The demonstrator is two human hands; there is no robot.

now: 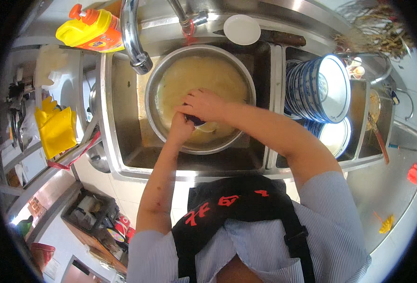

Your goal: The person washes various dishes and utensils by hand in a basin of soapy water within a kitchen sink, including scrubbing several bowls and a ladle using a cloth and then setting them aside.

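A large round metal basin (pixel 151 116) of cloudy yellowish water (pixel 201 72) sits in the sink before me. Over the water, my right hand (pixel 204 104) lies palm down on a small dark object (pixel 195 120), its fingers curled over the top. From the near left, my left hand (pixel 182 128) grips the same object with bent fingers. Most of that object is hidden by my hands, so its kind is unclear. Just to its right, a pale curved edge (pixel 208 128) shows at the water's surface.
A chrome faucet (pixel 141 62) overhangs the basin's left side. Behind stand a yellow pump bottle (pixel 91 32), a white plate (pixel 242 29) and a wooden-handled knife (pixel 282 37). Stacked blue-and-white bowls (pixel 316 88) fill the right sink compartment. Yellow rubber gloves (pixel 56 127) hang at left.
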